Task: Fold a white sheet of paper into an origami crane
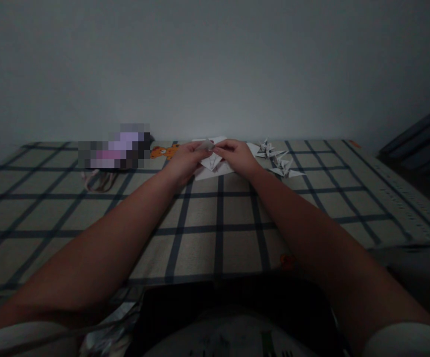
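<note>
Between my two hands is a partly folded piece of white paper [212, 161], with a pointed, diamond-like shape and a crease down its middle. My left hand [185, 159] grips its left side, fingers closed around the edge. On the other side my right hand [239, 156] pinches the paper near its upper part, thumb and forefinger together. Beneath the folded paper lies a flat white sheet [203, 175] on the checked cloth. Several folded paper cranes [282, 166] sit just right of my right hand, close together.
A checked tablecloth [200, 208] covers the table, which meets a plain wall [215, 69] at the back. Toward the left lies a blurred-out purple and dark object [120, 148] with a looped strap [99, 181]. Dark slats [419, 131] stand at the far right.
</note>
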### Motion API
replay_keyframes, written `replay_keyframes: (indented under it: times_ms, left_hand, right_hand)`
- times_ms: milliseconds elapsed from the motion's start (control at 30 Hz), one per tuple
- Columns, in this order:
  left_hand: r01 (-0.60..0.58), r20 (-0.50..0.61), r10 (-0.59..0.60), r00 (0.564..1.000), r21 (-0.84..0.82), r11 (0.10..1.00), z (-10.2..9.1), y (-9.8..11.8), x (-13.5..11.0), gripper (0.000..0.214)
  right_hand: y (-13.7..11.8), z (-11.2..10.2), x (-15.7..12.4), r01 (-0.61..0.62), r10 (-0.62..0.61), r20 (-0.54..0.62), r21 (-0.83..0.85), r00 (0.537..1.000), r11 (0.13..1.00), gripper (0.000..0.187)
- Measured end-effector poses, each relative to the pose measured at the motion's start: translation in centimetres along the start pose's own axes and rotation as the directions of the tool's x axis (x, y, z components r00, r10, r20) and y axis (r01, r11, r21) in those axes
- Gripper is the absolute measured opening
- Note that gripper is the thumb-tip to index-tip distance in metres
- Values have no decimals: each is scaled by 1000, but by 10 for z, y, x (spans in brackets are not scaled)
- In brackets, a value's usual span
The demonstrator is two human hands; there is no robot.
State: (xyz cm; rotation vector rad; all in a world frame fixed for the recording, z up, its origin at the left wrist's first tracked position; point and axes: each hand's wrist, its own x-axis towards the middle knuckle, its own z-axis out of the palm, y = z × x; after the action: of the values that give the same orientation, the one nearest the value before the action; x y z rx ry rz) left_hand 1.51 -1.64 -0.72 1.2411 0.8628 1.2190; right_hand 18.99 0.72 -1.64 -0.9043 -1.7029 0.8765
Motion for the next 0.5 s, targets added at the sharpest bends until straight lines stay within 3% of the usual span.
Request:
replay_keyframes:
  times_ms: [167,233,333,500]
  left_hand:
    - [11,-9,-11,1000,-20,1000,2,2,0,23]
    - [24,-26,-26,999,-78,997,4,7,0,18]
    - [70,-7,-72,997,-147,987,4,13,-1,30]
    - [72,35,-67,997,-162,984,4,13,-2,29]
  right_hand:
    - [-2,-3,1,15,-17,-38,-47,999,999,15]
    - [3,-2,3,-36,38,-49,42,998,998,19]
    - [11,0,6,-109,123,-57,209,991,972,28]
    - [11,1,6,-112,133,-53,291,990,950,34]
